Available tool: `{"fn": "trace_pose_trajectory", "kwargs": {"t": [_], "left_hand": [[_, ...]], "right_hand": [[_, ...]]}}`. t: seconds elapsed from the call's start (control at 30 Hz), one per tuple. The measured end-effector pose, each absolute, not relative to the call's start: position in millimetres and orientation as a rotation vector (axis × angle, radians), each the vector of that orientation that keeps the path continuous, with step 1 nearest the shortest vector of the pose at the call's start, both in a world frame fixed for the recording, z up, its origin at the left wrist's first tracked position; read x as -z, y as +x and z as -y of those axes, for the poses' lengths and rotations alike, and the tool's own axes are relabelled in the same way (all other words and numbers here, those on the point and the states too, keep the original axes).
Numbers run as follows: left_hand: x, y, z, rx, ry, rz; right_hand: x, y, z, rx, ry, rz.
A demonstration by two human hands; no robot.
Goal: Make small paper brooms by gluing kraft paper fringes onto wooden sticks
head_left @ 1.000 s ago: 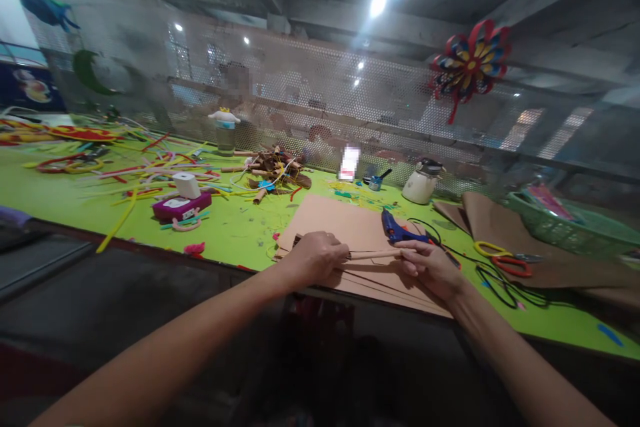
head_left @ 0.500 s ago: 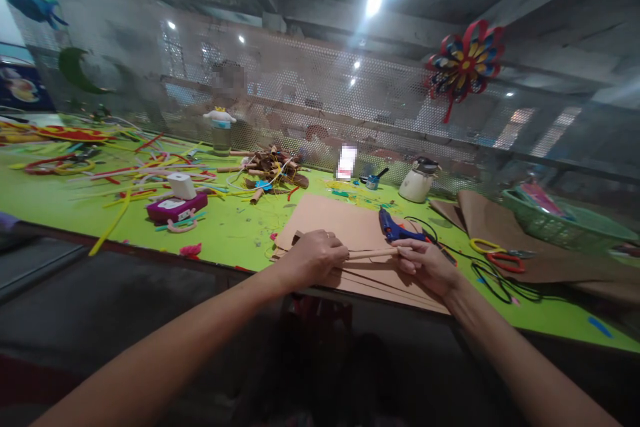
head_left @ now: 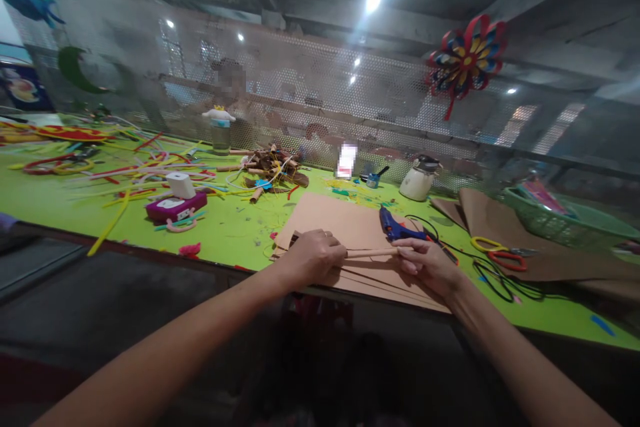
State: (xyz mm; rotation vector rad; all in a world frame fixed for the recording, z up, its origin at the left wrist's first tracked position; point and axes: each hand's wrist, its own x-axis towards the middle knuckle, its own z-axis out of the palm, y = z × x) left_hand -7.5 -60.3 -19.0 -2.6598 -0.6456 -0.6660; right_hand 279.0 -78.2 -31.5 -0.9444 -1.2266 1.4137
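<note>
Running left to right with its long axis, near the front edge of the green table [head_left: 235, 227], a smooth, slim brown tube [head_left: 371, 254] is over flat, paper-like sheets [head_left: 330, 213]; the left hand [head_left: 317, 256], fingers curled nearly closed, grips its left part, and the right hand [head_left: 430, 267], loosely bent, pinches its right end

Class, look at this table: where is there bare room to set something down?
The green table is mostly bare, with specks, between the purple box and brown sheets. The sheets are bare beyond the left hand, left of the glue gun. Crowded: coloured strips at left; scissors, cord and basket at right.
</note>
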Motion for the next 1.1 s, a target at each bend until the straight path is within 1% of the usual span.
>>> {"fn": "trace_pose_trajectory", "kwargs": {"t": [0.17, 0.37, 0.6, 0.83, 0.97, 1.1], "left_hand": [[24.8, -4.7, 60.1, 0.771, -2.671, 0.879], [19.7, -8.5, 60.7, 0.842, -2.779, 0.967], [6.6, -13.3, 62.1, 0.821, -2.973, 1.131], [3.4, -12.3, 64.4, 0.905, -3.071, 1.202], [2.3, -12.5, 65.5, 1.016, -3.160, 1.262], [0.2, -11.2, 62.5, 1.187, -3.254, 1.426]], "right_hand": [[32.3, 278.1, 80.0, -1.388, -0.959, 1.244], [31.9, 276.0, 82.6, -1.369, -0.997, 1.260], [29.3, 270.9, 89.1, -1.362, -1.004, 1.296], [31.3, 271.2, 88.9, -1.334, -1.000, 1.296], [32.8, 272.3, 88.3, -1.321, -1.006, 1.309], [32.6, 272.4, 89.3, -1.302, -1.006, 1.342]]}}
